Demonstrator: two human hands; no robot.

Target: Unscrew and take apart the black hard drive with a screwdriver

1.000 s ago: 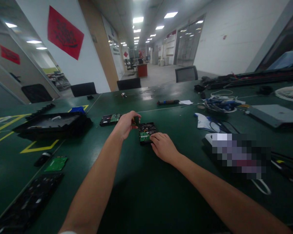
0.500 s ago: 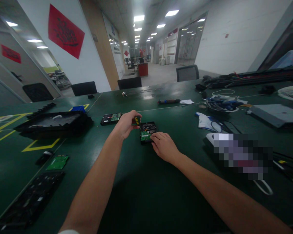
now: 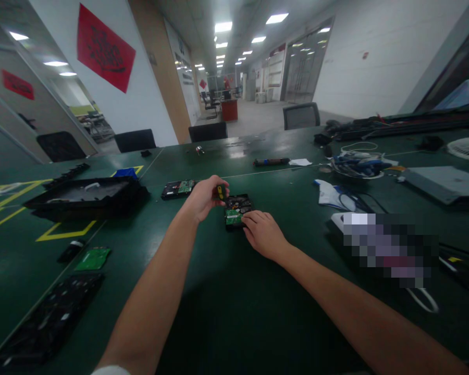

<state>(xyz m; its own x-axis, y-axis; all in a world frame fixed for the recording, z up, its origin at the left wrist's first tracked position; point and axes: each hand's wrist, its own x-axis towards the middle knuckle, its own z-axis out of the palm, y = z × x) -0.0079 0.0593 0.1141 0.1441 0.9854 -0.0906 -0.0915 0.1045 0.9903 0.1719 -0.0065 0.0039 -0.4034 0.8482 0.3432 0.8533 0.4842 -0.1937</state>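
Note:
A hard drive [image 3: 240, 202] lies on the green tabletop in front of me, its green circuit board [image 3: 233, 216] facing up. My left hand [image 3: 208, 198] is closed around the black-and-yellow handle of a screwdriver [image 3: 221, 191] at the drive's left side. The screwdriver's tip is too small to make out. My right hand [image 3: 264, 233] grips the drive's near right edge, with the fingertips bent over the board's side. Just left of my left hand lies a second hard drive [image 3: 177, 188], also with a green board.
A black plastic tray [image 3: 86, 197], a loose green board [image 3: 94, 258] and a black panel [image 3: 50, 317] lie on the left. To the right are a blue-and-white cloth [image 3: 332, 194], a bundle of cables [image 3: 357, 165] and a grey metal box [image 3: 445, 183]. A pen-like tool [image 3: 271, 162] lies farther back.
My left hand and the screwdriver have shifted very slightly to the right. The hard drive and my right hand look nearly unchanged.

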